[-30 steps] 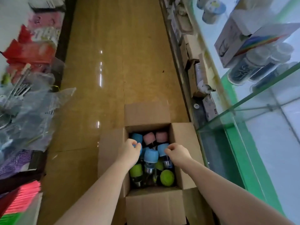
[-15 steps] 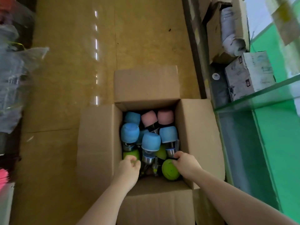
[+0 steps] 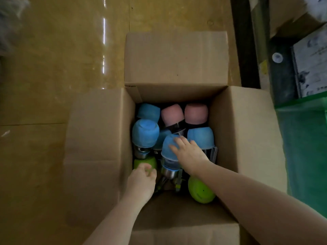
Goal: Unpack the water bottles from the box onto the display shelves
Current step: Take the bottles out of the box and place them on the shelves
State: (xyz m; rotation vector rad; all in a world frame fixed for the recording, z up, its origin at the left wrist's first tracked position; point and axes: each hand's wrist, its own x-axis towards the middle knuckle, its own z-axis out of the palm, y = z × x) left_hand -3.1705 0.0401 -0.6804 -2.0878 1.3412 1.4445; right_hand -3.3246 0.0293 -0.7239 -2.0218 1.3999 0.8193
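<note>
Head view is showing the right hand [image 3: 190,156] lying loosely spread on a blue-capped steel water bottle [image 3: 168,147] inside the open brown cardboard box [image 3: 99,138]. Just beside it, the left hand [image 3: 141,184] is curling half-closed against a green-capped bottle [image 3: 144,161], gripping nothing clearly.

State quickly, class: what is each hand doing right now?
Left hand: fingers curled at a green-capped bottle; a closed grip cannot be told.
Right hand: open, fingers spread over a blue-capped bottle, not yet gripping.
</note>
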